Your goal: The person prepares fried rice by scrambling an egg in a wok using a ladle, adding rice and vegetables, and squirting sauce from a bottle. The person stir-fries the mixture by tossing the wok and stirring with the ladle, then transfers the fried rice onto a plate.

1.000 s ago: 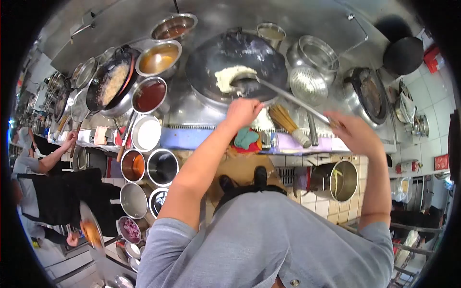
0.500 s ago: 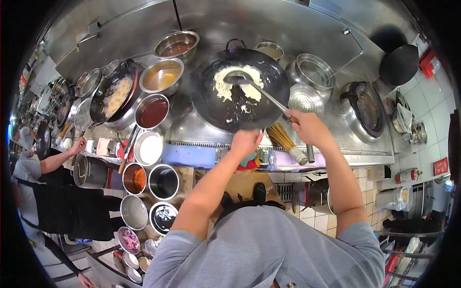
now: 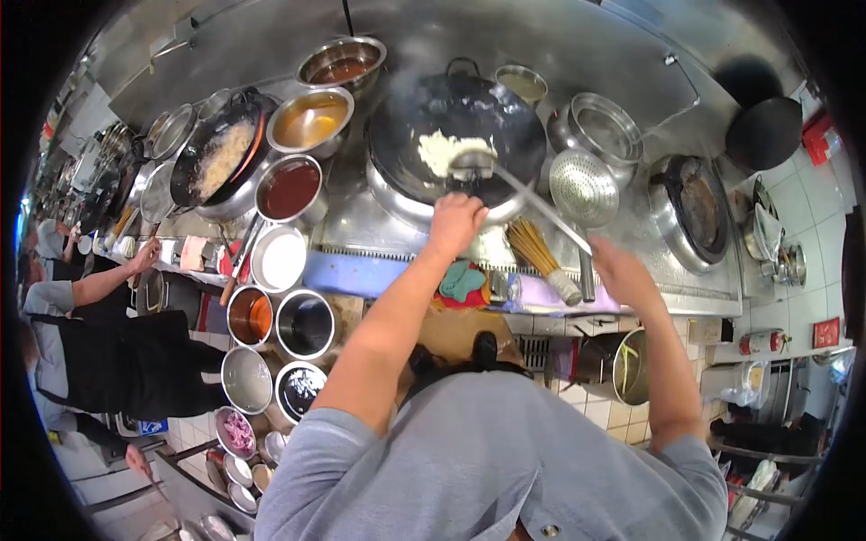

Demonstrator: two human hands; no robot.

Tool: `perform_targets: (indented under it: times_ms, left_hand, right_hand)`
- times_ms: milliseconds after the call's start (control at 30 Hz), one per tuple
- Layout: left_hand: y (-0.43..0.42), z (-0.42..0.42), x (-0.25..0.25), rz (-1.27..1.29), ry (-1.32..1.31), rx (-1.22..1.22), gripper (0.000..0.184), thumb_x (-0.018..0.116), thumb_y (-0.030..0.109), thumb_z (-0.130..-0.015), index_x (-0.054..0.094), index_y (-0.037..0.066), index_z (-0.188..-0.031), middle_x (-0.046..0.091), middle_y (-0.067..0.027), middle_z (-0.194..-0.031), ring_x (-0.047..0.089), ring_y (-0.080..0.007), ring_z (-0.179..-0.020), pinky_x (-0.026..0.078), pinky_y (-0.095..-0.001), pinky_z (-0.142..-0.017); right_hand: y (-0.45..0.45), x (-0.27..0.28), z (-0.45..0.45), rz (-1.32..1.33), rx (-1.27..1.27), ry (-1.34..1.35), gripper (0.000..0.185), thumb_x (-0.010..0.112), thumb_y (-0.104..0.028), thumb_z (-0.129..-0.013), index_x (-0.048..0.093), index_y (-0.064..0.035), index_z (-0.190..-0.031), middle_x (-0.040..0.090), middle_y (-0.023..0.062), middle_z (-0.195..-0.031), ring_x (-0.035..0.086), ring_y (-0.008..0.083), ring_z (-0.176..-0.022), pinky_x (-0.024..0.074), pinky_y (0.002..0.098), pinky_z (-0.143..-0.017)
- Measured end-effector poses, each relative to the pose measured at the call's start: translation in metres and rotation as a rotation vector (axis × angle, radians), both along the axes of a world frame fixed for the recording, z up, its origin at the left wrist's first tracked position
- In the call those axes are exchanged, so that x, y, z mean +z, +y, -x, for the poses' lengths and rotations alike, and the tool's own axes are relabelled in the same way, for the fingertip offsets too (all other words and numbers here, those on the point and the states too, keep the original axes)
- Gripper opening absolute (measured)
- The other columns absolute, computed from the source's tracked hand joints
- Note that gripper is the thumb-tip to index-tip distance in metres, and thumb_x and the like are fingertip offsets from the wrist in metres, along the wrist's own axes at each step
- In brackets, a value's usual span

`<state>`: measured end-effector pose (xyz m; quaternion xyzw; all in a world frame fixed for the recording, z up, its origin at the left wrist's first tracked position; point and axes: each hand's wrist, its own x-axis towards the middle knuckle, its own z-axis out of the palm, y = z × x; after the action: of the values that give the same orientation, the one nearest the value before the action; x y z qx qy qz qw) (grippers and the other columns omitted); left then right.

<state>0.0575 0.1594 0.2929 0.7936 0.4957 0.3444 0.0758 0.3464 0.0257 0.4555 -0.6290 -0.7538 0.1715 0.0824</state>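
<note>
In my right hand [image 3: 622, 272] is the handle of a long metal wok ladle [image 3: 541, 203]. The ladle's bowl rests among pale yellow-white, scrambled-egg-like food [image 3: 442, 151] inside a large black wok [image 3: 406, 122]. My left hand [image 3: 458, 224] is closed at the wok's near rim, with the fingertips partly hidden. The wok is tilted, and its near side stands raised above the burner ring. Below my left hand lie folded green and red cloths [image 3: 462, 284]. A bamboo wok brush [image 3: 534, 248] lies between my hands.
A perforated strainer [image 3: 585, 187] lies right of the wok. On the left stand a bowl of yellow liquid [image 3: 311, 122], a pot of dark red sauce [image 3: 289, 191] and several seasoning pots. Another wok with food [image 3: 225, 158] stands farther left, near a co-worker in a black apron [image 3: 117, 361].
The wok's near side has tipped up, and the food has gathered into a smaller heap. The ladle has moved right and nearer; my right hand has moved the same way. My left hand has risen.
</note>
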Motion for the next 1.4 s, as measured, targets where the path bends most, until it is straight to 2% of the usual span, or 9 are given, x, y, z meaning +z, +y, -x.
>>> perform_targets:
  times_ms: [233, 367, 567, 633, 733, 967, 1133, 1267, 1400]
  left_hand:
    - [-0.023, 0.002, 0.011, 0.036, 0.023, 0.193, 0.025, 0.060, 0.033, -0.091, 0.067, 0.018, -0.110, 0.061, -0.0042, -0.100, 0.056, -0.0250, -0.104, 0.041, -0.0489, -0.083]
    - [-0.014, 0.003, 0.015, 0.177, 0.039, 0.206, 0.019, 0.060, 0.031, -0.091, 0.072, 0.021, -0.102, 0.063, -0.0028, -0.095, 0.057, -0.0226, -0.103, 0.041, -0.0473, -0.079]
    - [-0.015, 0.001, 0.015, 0.250, -0.052, 0.227, 0.019, 0.061, 0.030, -0.090, 0.073, 0.021, -0.101, 0.064, -0.0018, -0.100, 0.056, -0.0235, -0.107, 0.044, -0.0489, -0.084]
    - [-0.014, 0.001, 0.008, 0.200, -0.093, 0.223, 0.019, 0.060, 0.030, -0.090, 0.073, 0.021, -0.101, 0.064, -0.0018, -0.103, 0.056, -0.0240, -0.107, 0.044, -0.0486, -0.085]
    - [-0.010, 0.005, 0.006, 0.172, -0.095, 0.184, 0.020, 0.059, 0.029, -0.092, 0.073, 0.020, -0.104, 0.065, -0.0030, -0.106, 0.057, -0.0262, -0.107, 0.045, -0.0476, -0.088]
    - [-0.012, 0.009, 0.027, 0.306, -0.013, 0.144, 0.026, 0.058, 0.035, -0.093, 0.073, 0.016, -0.101, 0.069, -0.0053, -0.101, 0.057, -0.0308, -0.108, 0.043, -0.0518, -0.088]
    - [0.009, 0.007, 0.032, 0.311, 0.185, 0.111, 0.031, 0.058, 0.040, -0.091, 0.073, 0.013, -0.089, 0.070, -0.0119, -0.086, 0.063, -0.0354, -0.091, 0.045, -0.0517, -0.080]
    - [0.019, 0.017, 0.020, 0.352, 0.022, -0.106, 0.031, 0.057, 0.034, -0.093, 0.071, 0.007, -0.086, 0.066, -0.0198, -0.084, 0.061, -0.0409, -0.079, 0.049, -0.0466, -0.070]
    - [0.006, 0.017, 0.010, 0.022, -0.103, -0.065, 0.026, 0.059, 0.026, -0.092, 0.071, 0.003, -0.087, 0.068, -0.0169, -0.082, 0.063, -0.0384, -0.081, 0.050, -0.0451, -0.074]
  right_hand:
    - [0.083, -0.131, 0.068, -0.197, -0.332, 0.256, 0.058, 0.056, -0.020, -0.092, 0.038, -0.0046, -0.144, 0.066, 0.0241, -0.107, 0.065, 0.0396, -0.098, 0.0500, 0.0432, -0.086]
    - [0.088, -0.108, 0.101, 0.417, -0.479, 0.653, 0.064, 0.058, -0.019, -0.091, 0.033, -0.0064, -0.148, 0.066, 0.0249, -0.099, 0.063, 0.0397, -0.099, 0.0483, 0.0391, -0.089]
    - [0.052, -0.094, 0.060, -0.332, 0.224, 0.373, 0.061, 0.056, -0.013, -0.092, 0.034, -0.0106, -0.149, 0.062, 0.0140, -0.082, 0.059, 0.0220, -0.054, 0.0479, 0.0363, -0.050]
    - [0.047, -0.066, 0.055, 0.551, -0.292, 0.868, 0.056, 0.054, -0.013, -0.094, 0.037, -0.0115, -0.147, 0.056, 0.0068, -0.076, 0.049, 0.0130, -0.044, 0.0400, 0.0313, -0.040]
    - [0.077, -0.107, 0.079, 0.526, -0.335, 0.963, 0.052, 0.054, -0.014, -0.094, 0.040, -0.0104, -0.144, 0.055, 0.0051, -0.075, 0.050, 0.0129, -0.046, 0.0410, 0.0310, -0.042]
    - [0.054, -0.074, 0.046, 0.331, -0.029, 0.397, 0.056, 0.058, -0.019, -0.089, 0.045, -0.0169, -0.144, 0.066, 0.0115, -0.091, 0.063, 0.0236, -0.084, 0.0486, 0.0384, -0.077]
    - [0.058, 0.001, 0.005, 0.198, -0.095, -0.020, 0.058, 0.058, -0.014, -0.088, 0.044, -0.0142, -0.144, 0.070, 0.0123, -0.096, 0.065, 0.0367, -0.090, 0.0504, 0.0413, -0.082]
    - [0.090, -0.076, 0.085, 0.033, -0.133, -0.122, 0.051, 0.046, -0.007, -0.089, 0.046, -0.0115, -0.140, 0.067, 0.0252, -0.092, 0.067, 0.0415, -0.085, 0.0532, 0.0513, -0.074]
    - [0.029, -0.071, 0.084, 0.101, -0.072, -0.016, 0.059, 0.053, -0.010, -0.087, 0.043, -0.0175, -0.144, 0.068, 0.0216, -0.091, 0.065, 0.0407, -0.085, 0.0513, 0.0487, -0.079]
